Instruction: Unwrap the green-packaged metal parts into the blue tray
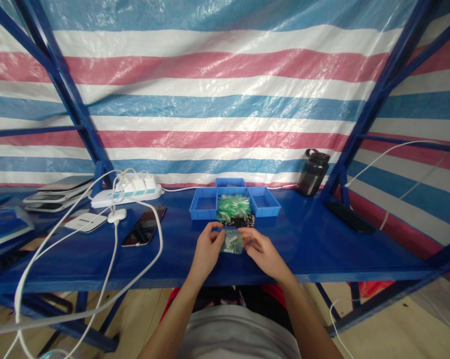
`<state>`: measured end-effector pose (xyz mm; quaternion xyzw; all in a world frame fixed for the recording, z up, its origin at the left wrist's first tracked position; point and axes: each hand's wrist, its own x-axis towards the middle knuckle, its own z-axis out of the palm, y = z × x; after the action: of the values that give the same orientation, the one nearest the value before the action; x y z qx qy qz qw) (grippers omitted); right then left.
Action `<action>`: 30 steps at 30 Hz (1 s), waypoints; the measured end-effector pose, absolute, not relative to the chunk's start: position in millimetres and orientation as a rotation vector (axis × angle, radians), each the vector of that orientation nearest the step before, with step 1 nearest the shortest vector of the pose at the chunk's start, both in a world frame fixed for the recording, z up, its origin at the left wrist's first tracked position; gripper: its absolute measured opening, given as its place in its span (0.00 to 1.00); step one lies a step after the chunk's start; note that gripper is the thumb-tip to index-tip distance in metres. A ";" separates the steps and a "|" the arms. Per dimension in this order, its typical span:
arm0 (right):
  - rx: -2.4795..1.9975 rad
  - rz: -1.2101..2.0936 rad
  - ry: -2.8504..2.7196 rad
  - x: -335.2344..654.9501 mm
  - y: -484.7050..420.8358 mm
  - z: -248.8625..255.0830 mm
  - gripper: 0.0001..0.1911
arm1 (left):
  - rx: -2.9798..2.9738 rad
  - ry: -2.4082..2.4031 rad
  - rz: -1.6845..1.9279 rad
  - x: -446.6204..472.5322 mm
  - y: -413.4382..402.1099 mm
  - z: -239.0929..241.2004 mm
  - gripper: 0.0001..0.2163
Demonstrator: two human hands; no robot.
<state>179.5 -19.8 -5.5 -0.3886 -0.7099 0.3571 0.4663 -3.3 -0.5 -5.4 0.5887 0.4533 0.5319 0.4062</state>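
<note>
A small clear plastic bag [232, 242] with several short, pale rod-like pieces in it is at the near part of the blue table. Its left edge is pinched by my left hand [209, 244], thumb and fingers closed together. On the opposite side, the curled fingers of my right hand [261, 251] grip the bag's upper right edge. Just beyond the bag lies a row of small dark and brass-coloured pieces [243, 221], too small to name. Behind them is a pile of green and clear small bags [233, 206], in front of a blue bin [230, 181].
Blue bins stand left [203, 214] and right [264, 212] of the pile. A phone [144, 227], a white power strip [125, 193] and looping white cables [159, 239] are at left. A dark bottle [313, 173] and a black flat object [349, 217] are at right.
</note>
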 end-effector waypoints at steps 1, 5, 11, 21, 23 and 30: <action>-0.961 0.860 -1.759 179.2 -19.8 -5.6 0.19 | 1.478 1.137 1.342 -3.3 -0.6 -5.8 0.13; -1.010 0.814 -1.748 178.4 -17.6 -8.0 0.14 | 1.526 1.114 1.295 -2.8 -1.7 -5.3 0.11; -1.068 0.831 -1.678 180.0 -14.8 -10.0 0.12 | 1.605 1.137 1.278 -3.1 -5.7 4.0 0.12; -1.118 0.912 -1.598 179.1 -15.7 -5.3 0.14 | 1.725 1.117 1.257 -2.9 -6.1 -0.6 0.09; -1.117 0.916 -1.600 179.2 -15.5 -5.0 0.15 | 1.741 1.140 1.247 -2.5 -6.1 -0.3 0.10; -1.126 0.917 -1.625 178.8 -14.4 -6.1 0.15 | 1.771 1.191 1.215 -2.3 -7.3 3.6 0.12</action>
<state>178.8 -14.4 -6.1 -0.4581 -0.6608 0.3729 0.4630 -2.3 -7.3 3.6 0.6791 0.4567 0.4661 0.3363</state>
